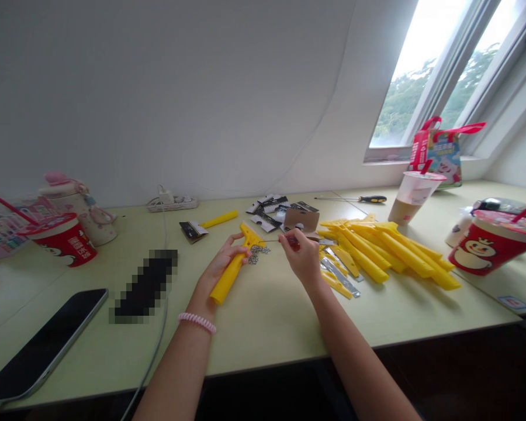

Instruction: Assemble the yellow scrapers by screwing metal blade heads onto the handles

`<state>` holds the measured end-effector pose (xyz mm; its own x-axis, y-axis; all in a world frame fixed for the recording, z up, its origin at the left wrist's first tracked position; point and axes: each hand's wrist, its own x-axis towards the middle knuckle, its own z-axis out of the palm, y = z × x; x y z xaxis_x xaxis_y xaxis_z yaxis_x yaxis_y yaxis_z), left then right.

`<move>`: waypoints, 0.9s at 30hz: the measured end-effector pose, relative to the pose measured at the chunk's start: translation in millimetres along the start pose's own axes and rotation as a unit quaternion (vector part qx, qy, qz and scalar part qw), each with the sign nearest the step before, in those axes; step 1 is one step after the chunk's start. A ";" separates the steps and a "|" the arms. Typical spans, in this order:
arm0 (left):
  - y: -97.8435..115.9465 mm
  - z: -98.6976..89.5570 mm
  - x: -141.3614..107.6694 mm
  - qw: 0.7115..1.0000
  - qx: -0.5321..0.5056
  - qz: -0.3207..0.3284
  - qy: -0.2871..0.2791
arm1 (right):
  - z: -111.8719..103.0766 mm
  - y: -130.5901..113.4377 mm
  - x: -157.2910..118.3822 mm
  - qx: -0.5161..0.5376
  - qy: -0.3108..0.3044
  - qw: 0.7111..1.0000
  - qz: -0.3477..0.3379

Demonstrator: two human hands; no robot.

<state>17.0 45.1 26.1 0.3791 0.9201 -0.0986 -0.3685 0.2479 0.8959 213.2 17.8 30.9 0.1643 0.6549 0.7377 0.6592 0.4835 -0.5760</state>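
A yellow scraper handle (231, 272) rests in my left hand (221, 263), whose fingers close round it below its wide head. My right hand (298, 252) pinches a thin screwdriver (270, 240), and its shaft points left at the handle's head. Under the tool, beside the handle, lies a small pile of screws (256, 253). To the right of my right hand are flat yellow pieces and metal blades (339, 275). Beyond them is a heap of yellow handles (394, 248).
Black-and-white packets (266, 209) and an open cardboard box (301, 221) lie behind my hands. Another screwdriver (374, 199) is near the wall. Red cups (72, 240) stand at both sides. A tablet (46, 345) and a cable (163, 316) are at left.
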 end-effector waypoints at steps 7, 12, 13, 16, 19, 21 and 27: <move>-0.4 2.2 -3.1 1.000 0.013 0.015 -0.010 | 0.6 0.2 0.5 0.022 0.001 0.999 0.027; -0.6 -0.9 1.3 1.000 0.007 0.013 -0.003 | -0.4 2.4 2.3 0.030 0.026 0.998 0.047; -0.4 -1.8 2.2 1.000 0.001 0.014 0.001 | -0.9 4.0 3.0 0.037 0.042 0.997 0.061; 0.1 -4.9 4.2 0.999 -0.024 0.024 0.017 | -1.1 11.6 4.8 0.035 0.079 0.991 0.097; 0.1 -7.3 5.5 0.999 -0.037 0.024 0.025 | 2.1 21.7 4.0 -0.011 0.025 0.993 0.116; -0.3 -8.2 6.2 0.999 -0.038 0.023 0.028 | 5.2 26.9 1.8 -0.067 -0.029 0.988 0.134; -1.0 -7.0 5.8 0.999 -0.038 0.023 0.022 | 12.2 24.3 -5.7 -0.261 -0.149 0.938 0.170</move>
<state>13.6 52.3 21.6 0.3227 0.9432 -0.0786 -0.4481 0.2254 0.8651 219.3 32.9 8.4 0.2691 0.8909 0.3658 0.8882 -0.0827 -0.4519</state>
